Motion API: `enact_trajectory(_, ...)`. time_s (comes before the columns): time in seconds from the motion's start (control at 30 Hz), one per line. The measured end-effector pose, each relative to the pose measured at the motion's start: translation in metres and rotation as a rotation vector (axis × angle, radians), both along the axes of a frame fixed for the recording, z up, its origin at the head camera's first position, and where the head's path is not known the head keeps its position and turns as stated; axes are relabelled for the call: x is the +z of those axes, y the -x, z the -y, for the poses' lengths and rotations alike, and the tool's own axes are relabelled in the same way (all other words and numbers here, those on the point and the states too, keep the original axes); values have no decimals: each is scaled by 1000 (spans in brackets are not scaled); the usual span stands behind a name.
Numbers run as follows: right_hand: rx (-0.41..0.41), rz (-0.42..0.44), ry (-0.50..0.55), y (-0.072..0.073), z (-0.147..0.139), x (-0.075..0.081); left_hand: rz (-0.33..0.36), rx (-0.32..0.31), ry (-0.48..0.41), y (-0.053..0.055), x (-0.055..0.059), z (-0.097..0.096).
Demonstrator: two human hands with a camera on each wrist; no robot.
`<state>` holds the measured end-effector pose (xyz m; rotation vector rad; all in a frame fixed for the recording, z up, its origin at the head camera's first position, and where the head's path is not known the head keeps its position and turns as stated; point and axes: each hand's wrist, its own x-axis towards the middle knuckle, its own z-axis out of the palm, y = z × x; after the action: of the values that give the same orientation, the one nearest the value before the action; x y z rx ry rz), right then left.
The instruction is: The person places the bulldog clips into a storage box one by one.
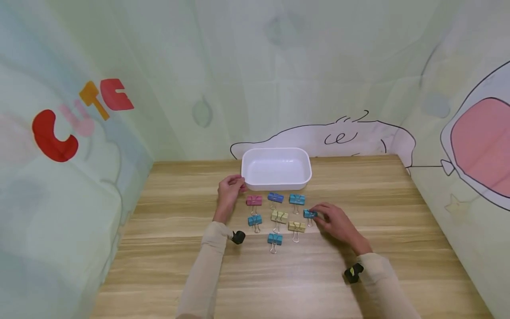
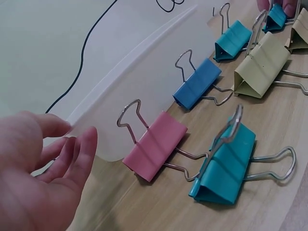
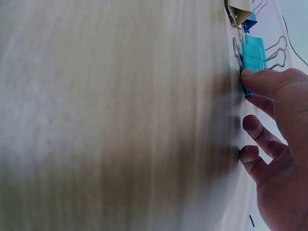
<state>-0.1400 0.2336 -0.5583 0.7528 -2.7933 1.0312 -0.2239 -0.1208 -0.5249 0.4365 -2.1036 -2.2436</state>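
My left hand is at the left front corner of a white plastic tray, its curled fingers pinching the rim. The right hand pinches a teal binder clip at one end between thumb and finger, at the right of a group of clips. Around it lie a larger teal clip, a blue clip, a pink clip, a pale yellow clip and a tan clip. Another teal clip lies before the pink one, and one more teal clip lies nearest me.
The wooden table runs back to a pale printed curtain that hangs behind and on both sides. The tray stands near the table's back edge, just beyond the clips. A black wrist device sits on the right wrist, another on the left.
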Motion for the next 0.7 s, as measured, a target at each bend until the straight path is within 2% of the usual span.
enact_trajectory(0.13,-8,-8,13,0,0,-1,11,-12,-56,1,1,0)
enact_trajectory(0.47,-47,14,58,2,-3,1,31,-14,-123,6,3,0)
enact_trajectory(0.6,-53,9,96,7,-4,5,35,-5,-137,7,3,-1)
enact_trajectory(0.7,-50,-23,122,15,-3,14,39,5,-140,8,3,-1)
